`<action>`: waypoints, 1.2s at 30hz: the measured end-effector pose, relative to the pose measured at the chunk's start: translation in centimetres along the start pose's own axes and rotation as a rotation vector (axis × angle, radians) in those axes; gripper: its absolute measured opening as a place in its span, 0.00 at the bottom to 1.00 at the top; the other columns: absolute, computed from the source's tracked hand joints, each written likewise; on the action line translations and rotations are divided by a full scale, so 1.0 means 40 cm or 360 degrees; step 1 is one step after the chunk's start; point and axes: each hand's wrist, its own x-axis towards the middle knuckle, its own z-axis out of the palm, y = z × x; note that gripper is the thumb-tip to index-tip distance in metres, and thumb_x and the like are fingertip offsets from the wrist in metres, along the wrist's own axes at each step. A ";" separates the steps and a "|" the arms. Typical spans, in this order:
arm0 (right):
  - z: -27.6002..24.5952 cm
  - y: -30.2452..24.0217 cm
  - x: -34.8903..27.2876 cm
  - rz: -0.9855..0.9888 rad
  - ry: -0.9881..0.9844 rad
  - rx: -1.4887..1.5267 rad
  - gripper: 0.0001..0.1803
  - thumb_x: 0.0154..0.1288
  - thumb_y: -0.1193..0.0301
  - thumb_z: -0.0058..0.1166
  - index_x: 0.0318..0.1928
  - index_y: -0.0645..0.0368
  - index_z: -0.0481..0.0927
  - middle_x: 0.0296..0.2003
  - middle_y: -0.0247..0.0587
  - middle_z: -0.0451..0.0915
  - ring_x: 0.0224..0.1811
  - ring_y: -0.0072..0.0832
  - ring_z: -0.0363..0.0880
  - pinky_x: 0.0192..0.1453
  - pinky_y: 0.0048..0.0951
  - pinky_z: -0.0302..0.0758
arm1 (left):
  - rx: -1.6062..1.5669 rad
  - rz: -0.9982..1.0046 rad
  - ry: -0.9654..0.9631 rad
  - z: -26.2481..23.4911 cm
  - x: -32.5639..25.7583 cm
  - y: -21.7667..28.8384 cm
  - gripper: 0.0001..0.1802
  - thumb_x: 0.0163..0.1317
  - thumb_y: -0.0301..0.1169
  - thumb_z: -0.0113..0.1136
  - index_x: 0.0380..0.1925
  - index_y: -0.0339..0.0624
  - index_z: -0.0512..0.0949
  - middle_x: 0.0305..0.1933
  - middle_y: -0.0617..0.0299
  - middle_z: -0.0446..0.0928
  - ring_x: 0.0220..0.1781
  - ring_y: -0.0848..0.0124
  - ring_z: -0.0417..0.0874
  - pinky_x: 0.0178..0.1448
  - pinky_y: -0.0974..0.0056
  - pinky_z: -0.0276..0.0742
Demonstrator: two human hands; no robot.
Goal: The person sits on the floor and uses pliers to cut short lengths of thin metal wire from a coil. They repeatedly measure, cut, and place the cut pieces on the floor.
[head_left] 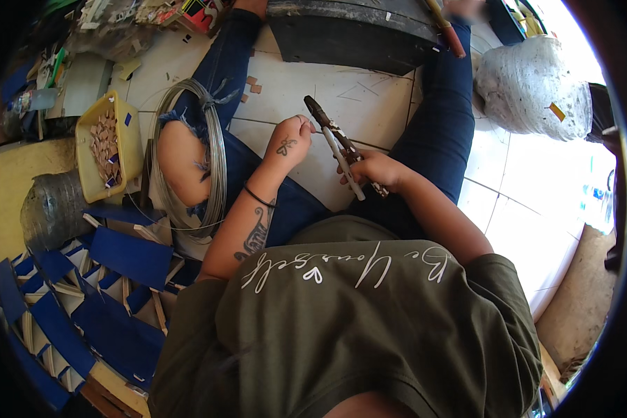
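Observation:
My right hand is wrapped round the handles of a pair of pliers. The tool is worn, with dark jaws pointing away from me, one whitish handle and one patchy brown-and-white handle. Close beside the jaws, my left hand is closed in a pinch; whatever lies between its fingertips is too small to make out. A coil of thin silvery wire hangs round my bent left knee, and a loose strand curves from it at the lower left.
A yellow tub of small brown pieces stands left of my knee. Blue-topped wooden parts pile up at lower left. Ahead sits a black block, with thin dark strands on the tiles before it. A plastic-wrapped bundle stands right.

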 end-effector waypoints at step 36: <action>0.019 0.032 0.067 0.0191 0.0605 -0.0029 0.12 0.45 0.71 0.49 0.32 0.65 0.69 0.20 0.43 0.72 0.20 0.30 0.71 0.23 0.32 0.69 | 0.0260 -0.0009 0.0058 0.065 -0.010 -0.029 0.13 0.58 0.30 0.44 0.25 0.35 0.76 0.28 0.45 0.77 0.34 0.50 0.78 0.39 0.54 0.73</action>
